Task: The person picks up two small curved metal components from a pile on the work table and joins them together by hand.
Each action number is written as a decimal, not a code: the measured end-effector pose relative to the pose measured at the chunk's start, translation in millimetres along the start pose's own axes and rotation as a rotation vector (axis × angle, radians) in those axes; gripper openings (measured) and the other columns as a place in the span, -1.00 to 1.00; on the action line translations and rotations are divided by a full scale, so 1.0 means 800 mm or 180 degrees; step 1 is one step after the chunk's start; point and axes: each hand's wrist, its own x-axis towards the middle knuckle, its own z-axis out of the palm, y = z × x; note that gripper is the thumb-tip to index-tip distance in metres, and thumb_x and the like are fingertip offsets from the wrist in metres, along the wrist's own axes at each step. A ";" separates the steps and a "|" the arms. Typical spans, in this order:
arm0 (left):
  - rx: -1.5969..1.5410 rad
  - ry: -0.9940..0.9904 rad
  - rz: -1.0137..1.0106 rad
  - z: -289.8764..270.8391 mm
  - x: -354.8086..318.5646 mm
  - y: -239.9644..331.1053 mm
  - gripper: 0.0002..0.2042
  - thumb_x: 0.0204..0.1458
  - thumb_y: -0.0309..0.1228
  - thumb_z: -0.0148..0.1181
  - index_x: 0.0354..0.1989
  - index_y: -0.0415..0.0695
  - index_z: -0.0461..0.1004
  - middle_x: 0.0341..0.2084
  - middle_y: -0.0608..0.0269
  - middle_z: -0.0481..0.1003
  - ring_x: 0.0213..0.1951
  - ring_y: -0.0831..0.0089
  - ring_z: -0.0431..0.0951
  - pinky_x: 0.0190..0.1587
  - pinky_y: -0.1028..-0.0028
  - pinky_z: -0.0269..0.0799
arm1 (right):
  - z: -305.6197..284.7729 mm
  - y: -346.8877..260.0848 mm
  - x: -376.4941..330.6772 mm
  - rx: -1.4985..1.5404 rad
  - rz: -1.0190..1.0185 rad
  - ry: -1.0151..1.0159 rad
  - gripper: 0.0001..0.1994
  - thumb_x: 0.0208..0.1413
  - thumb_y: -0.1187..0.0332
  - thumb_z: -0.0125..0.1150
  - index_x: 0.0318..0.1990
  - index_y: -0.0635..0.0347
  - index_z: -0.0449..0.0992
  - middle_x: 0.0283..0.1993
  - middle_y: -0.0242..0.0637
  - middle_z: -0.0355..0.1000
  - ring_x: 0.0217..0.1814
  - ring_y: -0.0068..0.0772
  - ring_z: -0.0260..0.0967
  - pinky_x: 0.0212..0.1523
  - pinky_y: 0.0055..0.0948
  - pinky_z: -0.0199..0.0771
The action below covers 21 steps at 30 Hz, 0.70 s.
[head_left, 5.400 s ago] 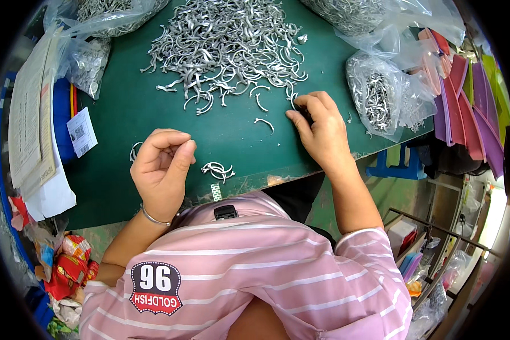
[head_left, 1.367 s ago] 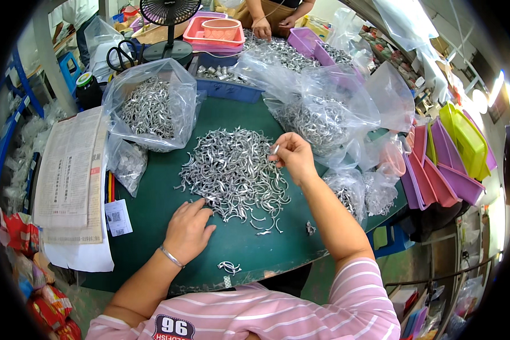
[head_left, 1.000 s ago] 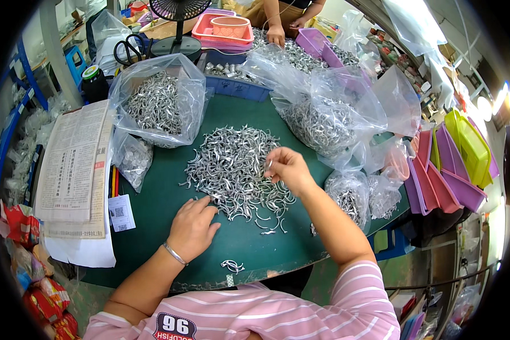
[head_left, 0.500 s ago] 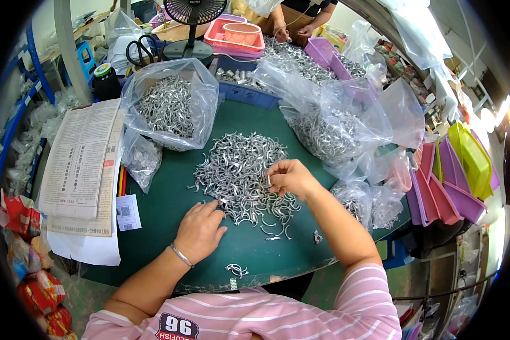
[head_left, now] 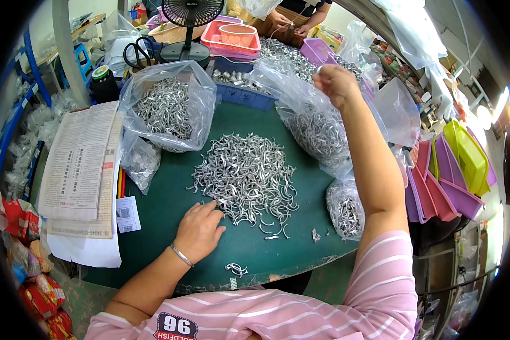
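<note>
A pile of small curved silver metal pieces [head_left: 245, 178] lies on the green tabletop in front of me. My left hand [head_left: 200, 229] rests palm down at its near left edge, fingers stretched out and fingertips touching the outermost pieces. My right hand [head_left: 337, 86] is raised at the far right, above the large clear plastic bag [head_left: 317, 127] of similar pieces. Its fingers are pinched, and a pale curved sliver like one metal piece [head_left: 318, 69] shows at the fingertips. The palm side is turned away from view.
Another open bag of pieces [head_left: 167, 107] stands at the far left, beside a smaller bag [head_left: 140, 161]. A small filled bag [head_left: 345, 211] sits near my right forearm. Newspapers [head_left: 76, 164] lie left. Beyond the blue bin [head_left: 246, 96], a co-worker's hands [head_left: 280, 21] are busy.
My right hand has moved from the pile's right side up and away to above the far right bag. My left hand has stayed at the pile's edge.
</note>
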 end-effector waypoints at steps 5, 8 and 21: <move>0.0046 -0.0053 -0.0074 -0.003 0.000 0.001 -0.71 -0.16 -0.43 0.38 -0.23 -0.17 0.53 -0.01 -0.04 0.48 -0.03 0.00 0.51 0.19 0.10 0.35 | 0.034 0.024 -0.027 -0.1122 0.1276 -0.1314 -0.89 0.07 0.53 0.22 -0.23 0.27 0.53 -0.36 -0.19 0.55 -0.35 -0.33 0.60 -0.36 -0.37 0.69; 0.0042 -0.0052 -0.0041 -0.001 0.002 0.001 -0.72 -0.16 -0.43 0.38 -0.23 -0.17 0.53 -0.02 -0.04 0.48 -0.03 0.01 0.51 0.19 0.09 0.35 | 0.019 0.021 -0.006 -0.0968 0.1130 -0.1003 -0.88 0.06 0.52 0.21 -0.23 0.28 0.53 -0.36 -0.19 0.55 -0.35 -0.33 0.58 -0.34 -0.38 0.67; -0.0028 0.0043 -0.0115 -0.007 0.006 0.000 -0.74 -0.14 -0.46 0.36 -0.23 -0.17 0.52 -0.04 -0.05 0.51 -0.04 -0.04 0.51 0.16 0.10 0.37 | 0.033 0.026 -0.074 0.0055 -0.1667 0.0198 -0.76 0.11 0.72 -0.01 -0.06 0.47 0.44 -0.15 -0.15 0.48 -0.16 -0.38 0.51 -0.12 -0.47 0.55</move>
